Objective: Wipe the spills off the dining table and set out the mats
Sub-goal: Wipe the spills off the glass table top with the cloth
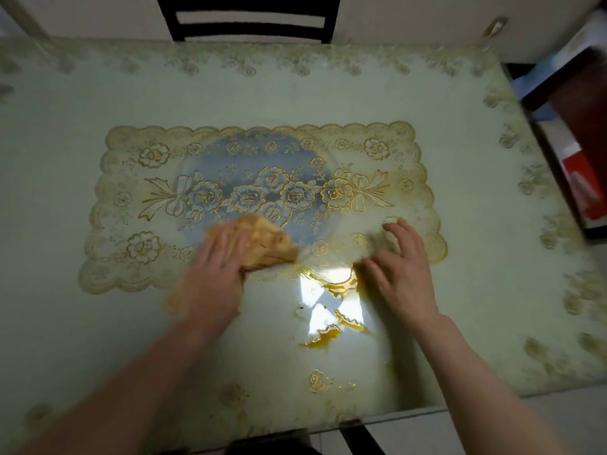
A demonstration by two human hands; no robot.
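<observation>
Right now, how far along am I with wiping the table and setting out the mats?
Done: one lace mat already lies on the table. In hand: your left hand presses the tan cloth on the mat's near edge, and your right hand is spread at that edge. Left: the yellow spill between your hands is not yet wiped.
</observation>
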